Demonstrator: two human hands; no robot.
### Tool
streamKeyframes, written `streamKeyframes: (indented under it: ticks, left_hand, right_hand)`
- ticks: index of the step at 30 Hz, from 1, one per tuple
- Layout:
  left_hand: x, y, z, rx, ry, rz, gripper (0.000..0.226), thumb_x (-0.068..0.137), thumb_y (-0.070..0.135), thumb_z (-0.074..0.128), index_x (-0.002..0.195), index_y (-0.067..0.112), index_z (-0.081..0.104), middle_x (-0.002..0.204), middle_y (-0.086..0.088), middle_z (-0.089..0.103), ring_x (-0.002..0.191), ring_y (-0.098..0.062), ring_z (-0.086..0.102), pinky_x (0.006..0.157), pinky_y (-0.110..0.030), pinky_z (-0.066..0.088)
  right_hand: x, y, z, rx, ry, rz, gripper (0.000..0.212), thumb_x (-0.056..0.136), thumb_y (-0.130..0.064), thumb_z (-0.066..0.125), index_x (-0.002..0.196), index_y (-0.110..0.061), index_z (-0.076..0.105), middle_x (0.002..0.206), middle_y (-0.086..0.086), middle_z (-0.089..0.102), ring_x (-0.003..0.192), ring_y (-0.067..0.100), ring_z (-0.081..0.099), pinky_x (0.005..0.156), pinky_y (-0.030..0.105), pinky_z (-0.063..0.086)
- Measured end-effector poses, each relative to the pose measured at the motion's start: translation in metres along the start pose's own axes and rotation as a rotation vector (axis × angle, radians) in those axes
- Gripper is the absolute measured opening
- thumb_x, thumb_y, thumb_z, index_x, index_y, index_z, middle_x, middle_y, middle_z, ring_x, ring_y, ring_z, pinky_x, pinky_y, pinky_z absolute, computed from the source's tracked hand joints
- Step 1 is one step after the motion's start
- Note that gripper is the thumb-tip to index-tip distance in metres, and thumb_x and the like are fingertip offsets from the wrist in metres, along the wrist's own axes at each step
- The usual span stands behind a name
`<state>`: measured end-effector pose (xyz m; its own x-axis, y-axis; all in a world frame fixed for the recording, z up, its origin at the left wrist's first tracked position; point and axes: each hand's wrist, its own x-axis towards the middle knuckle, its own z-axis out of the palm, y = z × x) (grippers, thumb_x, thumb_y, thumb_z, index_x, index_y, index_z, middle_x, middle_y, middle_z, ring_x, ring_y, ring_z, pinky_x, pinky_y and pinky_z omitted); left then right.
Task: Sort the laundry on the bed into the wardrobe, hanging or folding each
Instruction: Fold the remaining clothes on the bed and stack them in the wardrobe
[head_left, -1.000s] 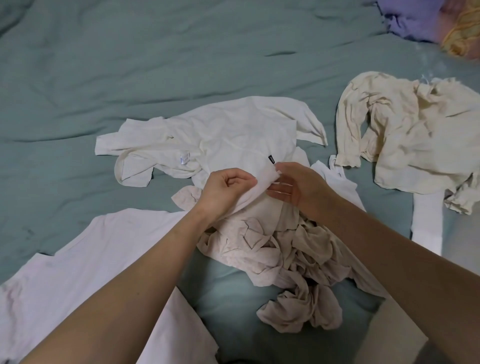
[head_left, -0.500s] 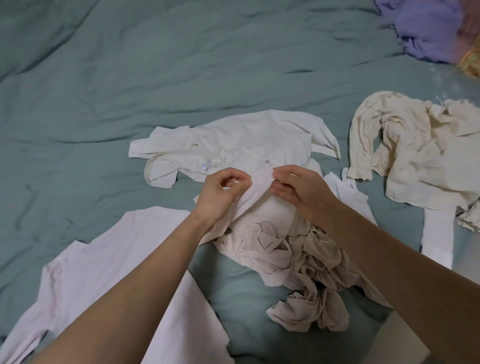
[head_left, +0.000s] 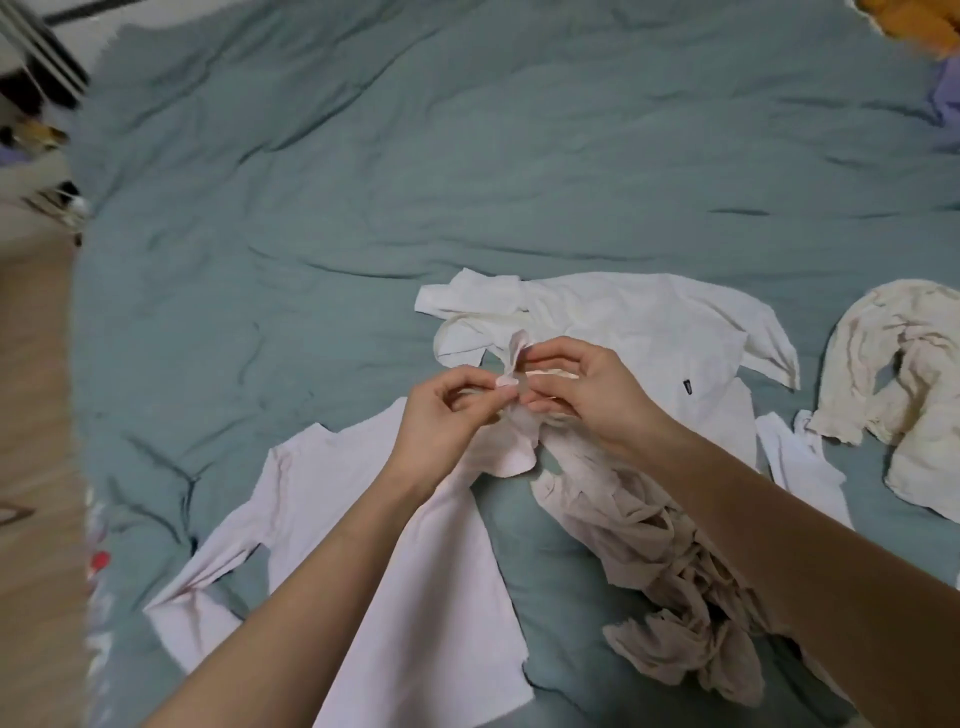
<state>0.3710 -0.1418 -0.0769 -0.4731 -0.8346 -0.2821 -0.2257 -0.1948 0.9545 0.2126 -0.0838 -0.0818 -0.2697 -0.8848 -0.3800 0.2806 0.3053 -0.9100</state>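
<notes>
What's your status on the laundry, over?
Both hands, left and right, pinching the beige garment's end. Nothing folded. Pink top lies beneath.

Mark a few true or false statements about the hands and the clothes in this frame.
1. Both hands pinch the beige garment. True: left hand and right hand hold its end.
2. The white shirt lies on the wooden floor. False: it lies on the teal bed sheet.
3. The pale pink top lies under the left forearm. True.
4. The cream garment hangs on a hanger. False: it lies crumpled on the bed.
</notes>
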Motion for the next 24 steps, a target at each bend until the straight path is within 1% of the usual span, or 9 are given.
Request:
streamKeyframes:
  ticks: [2,4,8,11,14,16,20,22,24]
  left_hand:
    - [-0.014,0.004,-0.023,-0.017,0.025,-0.026,0.019,0.082,0.018,0.074,0.088,0.002,0.067,0.083,-0.008,0.074,0.080,-0.016,0.066,0.087,-0.037,0.054]
    - [-0.026,0.007,-0.045,0.005,0.054,-0.033,0.016,0.082,0.017,0.075,0.084,0.004,0.066,0.081,-0.010,0.073,0.080,-0.016,0.065,0.086,-0.036,0.054]
    - [-0.049,0.009,-0.086,-0.002,0.171,0.007,0.013,0.083,0.015,0.073,0.076,0.013,0.063,0.073,-0.001,0.066,0.073,-0.010,0.060,0.075,-0.027,0.056]
    - [-0.063,0.007,-0.110,-0.096,0.349,0.048,0.012,0.088,0.013,0.068,0.081,0.007,0.060,0.067,0.007,0.064,0.070,-0.006,0.060,0.070,-0.022,0.054]
    - [-0.074,-0.008,-0.130,-0.236,0.575,0.036,0.018,0.091,0.014,0.065,0.076,0.010,0.056,0.069,-0.001,0.057,0.071,-0.010,0.057,0.072,-0.021,0.054]
    - [-0.081,-0.024,-0.138,-0.317,0.706,0.006,0.022,0.093,0.013,0.062,0.073,0.010,0.053,0.069,-0.002,0.049,0.069,-0.011,0.050,0.072,-0.022,0.055]
    - [-0.096,-0.075,-0.145,-0.452,0.942,-0.140,0.027,0.096,0.010,0.057,0.071,0.010,0.046,0.080,-0.010,0.051,0.079,-0.014,0.066,0.067,-0.026,0.056]
    - [-0.102,-0.105,-0.150,-0.469,1.021,-0.244,0.027,0.095,0.006,0.057,0.071,0.010,0.044,0.080,-0.011,0.052,0.065,-0.010,0.069,0.073,-0.032,0.057]
    - [-0.104,-0.136,-0.160,-0.482,1.047,-0.341,0.020,0.091,-0.003,0.056,0.079,0.009,0.046,0.076,-0.009,0.054,0.052,-0.009,0.065,0.072,-0.032,0.055]
  right_hand:
    - [0.008,-0.002,0.024,-0.193,-0.061,-0.057,0.038,0.084,0.010,0.056,0.112,-0.015,0.062,0.117,0.000,0.061,0.074,0.014,0.063,0.055,0.022,0.050]
    - [0.019,-0.003,0.049,-0.346,-0.179,-0.075,0.045,0.085,0.011,0.050,0.118,-0.018,0.059,0.114,-0.001,0.061,0.070,0.015,0.062,0.051,0.023,0.046]
    - [0.034,-0.008,0.099,-0.598,-0.299,-0.210,0.024,0.083,0.013,0.049,0.091,0.002,0.068,0.069,0.015,0.065,0.053,0.012,0.057,0.049,0.018,0.043]
    - [0.040,-0.015,0.132,-0.656,-0.289,-0.256,0.030,0.083,0.009,0.047,0.077,-0.013,0.067,0.051,-0.010,0.060,0.046,0.004,0.053,0.049,0.016,0.041]
    - [0.050,-0.014,0.161,-0.742,-0.265,-0.342,0.022,0.090,0.000,0.051,0.083,-0.015,0.065,0.042,-0.014,0.054,0.039,0.001,0.048,0.051,0.016,0.038]
    - [0.055,-0.009,0.183,-0.787,-0.264,-0.407,0.019,0.092,-0.004,0.052,0.090,-0.014,0.068,0.044,-0.010,0.052,0.044,0.003,0.050,0.056,0.018,0.041]
    - [0.063,0.025,0.235,-0.834,-0.376,-0.434,0.022,0.091,-0.001,0.048,0.098,-0.007,0.068,0.057,-0.002,0.056,0.058,0.018,0.056,0.068,0.030,0.046]
    - [0.063,0.055,0.252,-0.861,-0.460,-0.385,0.021,0.089,0.001,0.049,0.099,-0.004,0.067,0.070,0.012,0.065,0.070,0.029,0.062,0.073,0.033,0.048]
    - [0.062,0.087,0.259,-0.916,-0.511,-0.332,0.025,0.089,0.001,0.049,0.107,-0.004,0.065,0.097,0.014,0.069,0.088,0.027,0.063,0.080,0.026,0.044]
